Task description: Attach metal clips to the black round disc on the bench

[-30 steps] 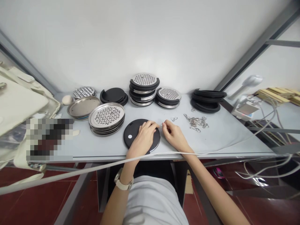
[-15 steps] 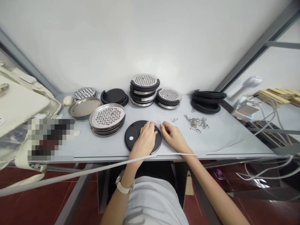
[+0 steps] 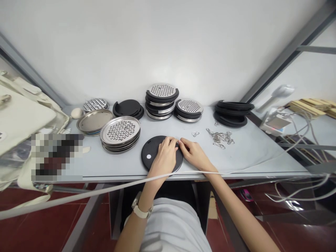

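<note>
On the table (image 3: 252, 147), the disc (image 3: 153, 145) lies between the stacked plates (image 3: 120, 131) and the clips (image 3: 219, 137).

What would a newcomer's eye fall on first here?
Probably the left hand lying on a black disc near the table's front edge, the right hand at the disc's rim. Behind, a tall stack of black and perforated metal discs stands by the wall; metal clips lie heaped to the right.

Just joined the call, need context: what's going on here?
A person's left hand rests on a black disc near the table's front edge. The right hand appears to pinch a small metal piece at the disc's right side. Loose metal clips lie to the right; perforated metal discs are stacked to the left.
</note>
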Tool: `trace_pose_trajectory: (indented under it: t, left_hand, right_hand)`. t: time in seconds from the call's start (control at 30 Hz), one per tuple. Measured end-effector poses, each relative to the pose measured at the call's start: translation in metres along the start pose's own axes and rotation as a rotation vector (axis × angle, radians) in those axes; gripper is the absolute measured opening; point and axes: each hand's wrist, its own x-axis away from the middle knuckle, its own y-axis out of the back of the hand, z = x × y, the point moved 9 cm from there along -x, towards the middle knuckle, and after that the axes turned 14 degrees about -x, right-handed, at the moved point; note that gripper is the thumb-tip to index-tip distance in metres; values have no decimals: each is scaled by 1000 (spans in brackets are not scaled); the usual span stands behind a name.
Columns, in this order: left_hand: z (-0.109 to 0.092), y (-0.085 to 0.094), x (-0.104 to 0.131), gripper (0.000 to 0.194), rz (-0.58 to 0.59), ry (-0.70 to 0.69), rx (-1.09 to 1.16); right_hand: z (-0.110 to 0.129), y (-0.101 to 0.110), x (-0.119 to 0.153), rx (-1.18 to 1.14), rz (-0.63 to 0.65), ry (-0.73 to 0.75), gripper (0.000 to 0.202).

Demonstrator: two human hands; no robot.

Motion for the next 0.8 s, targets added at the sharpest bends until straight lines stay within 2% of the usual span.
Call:
trace_pose_trajectory:
  t: [0.4,0.8]
  left_hand:
    - [-1,1,-1,26,3,-9,24]
    - [0,-1,-1,26,4,-12,2]
  right_hand:
    - [-2,-1,1,-5,8,-12,19]
    - [-2,-1,0,-10,1,-18,22]
